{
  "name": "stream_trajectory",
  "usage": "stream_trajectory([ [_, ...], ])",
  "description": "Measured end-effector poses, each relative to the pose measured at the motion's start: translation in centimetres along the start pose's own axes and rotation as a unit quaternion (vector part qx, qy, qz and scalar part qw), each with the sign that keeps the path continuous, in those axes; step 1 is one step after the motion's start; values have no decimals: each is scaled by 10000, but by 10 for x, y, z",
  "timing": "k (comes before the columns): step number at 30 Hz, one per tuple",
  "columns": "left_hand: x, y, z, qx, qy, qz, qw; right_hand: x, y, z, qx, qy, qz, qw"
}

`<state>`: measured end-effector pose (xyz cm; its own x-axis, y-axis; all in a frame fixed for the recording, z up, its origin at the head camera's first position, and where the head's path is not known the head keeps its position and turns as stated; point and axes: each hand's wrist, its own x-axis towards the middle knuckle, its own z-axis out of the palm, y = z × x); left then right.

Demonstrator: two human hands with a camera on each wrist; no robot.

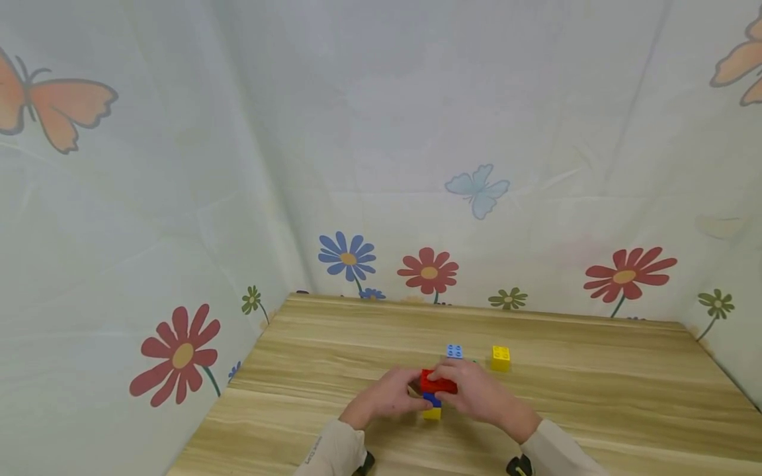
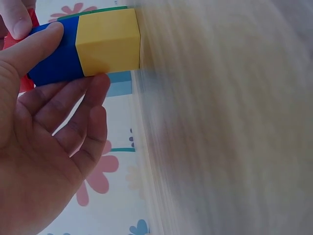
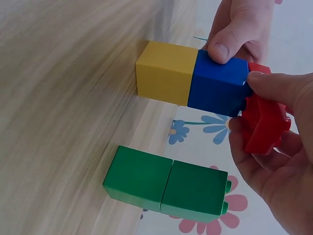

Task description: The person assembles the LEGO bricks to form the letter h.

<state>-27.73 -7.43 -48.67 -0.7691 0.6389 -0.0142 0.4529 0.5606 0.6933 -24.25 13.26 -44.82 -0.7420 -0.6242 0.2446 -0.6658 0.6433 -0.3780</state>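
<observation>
A yellow block stands on the table with a dark blue block stacked on it. My left hand holds the blue block between thumb and fingers. In my right hand is a red brick, pinched at the top of the blue block. This brick sticks out past the stack's side and looks slightly tilted; whether it is seated on the studs I cannot tell. Two stacked green blocks stand beside the stack, mostly hidden behind my right hand in the head view.
Behind the hands is a light blue block, and a yellow block sits to its right. The wooden table meets a white cloth printed with flowers and butterflies at its back and left.
</observation>
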Motion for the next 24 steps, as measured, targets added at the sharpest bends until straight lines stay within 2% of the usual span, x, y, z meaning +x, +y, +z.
stream_trajectory([
  [16,-2,1,2,-153,-15,-80,9998,1,3,0,545,-7,85,9985],
  [24,-1,1,1,-85,50,-152,9998,3,2,0,484,60,190,9986],
])
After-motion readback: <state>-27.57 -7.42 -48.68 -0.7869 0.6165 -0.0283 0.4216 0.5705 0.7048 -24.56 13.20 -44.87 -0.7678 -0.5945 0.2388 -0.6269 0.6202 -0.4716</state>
